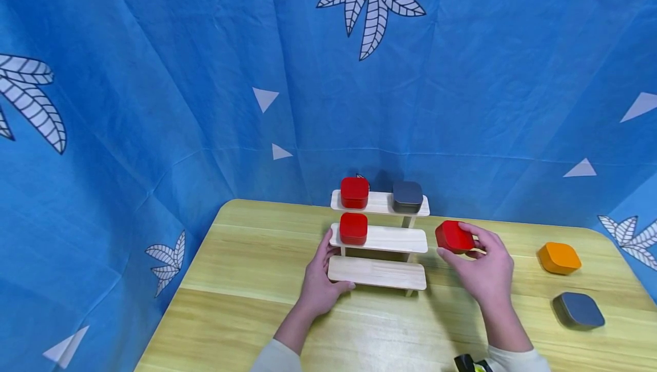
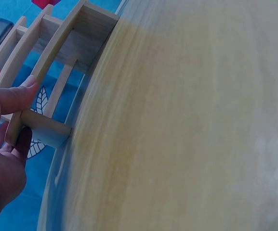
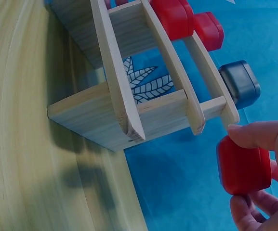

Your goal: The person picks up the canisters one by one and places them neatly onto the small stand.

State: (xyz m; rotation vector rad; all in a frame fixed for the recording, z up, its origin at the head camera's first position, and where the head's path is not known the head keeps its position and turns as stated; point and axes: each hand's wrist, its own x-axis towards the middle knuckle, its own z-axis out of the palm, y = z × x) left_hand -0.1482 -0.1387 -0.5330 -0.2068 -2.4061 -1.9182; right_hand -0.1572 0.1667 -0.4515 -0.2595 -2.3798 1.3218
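Observation:
A three-step wooden rack (image 1: 377, 274) stands on the table. My left hand (image 1: 319, 283) grips its left end, thumb over the front of the lowest step and fingers behind, as the left wrist view also shows. My right hand (image 1: 490, 263) pinches a red rounded tin (image 1: 454, 237) between thumb and fingers, held in the air just right of the rack's middle step. Another red tin (image 1: 354, 192) sits at the left of the top step, and a dark grey tin (image 1: 408, 196) at its right. A further red tin (image 1: 353, 228) rests on the middle step's left end.
An orange tin (image 1: 559, 258) and a second dark grey tin (image 1: 578, 311) lie on the wooden table (image 1: 246, 263) to the right. Behind the table hangs a blue cloth (image 1: 349, 109) with leaf prints. A small black object (image 1: 465, 363) shows by the right sleeve.

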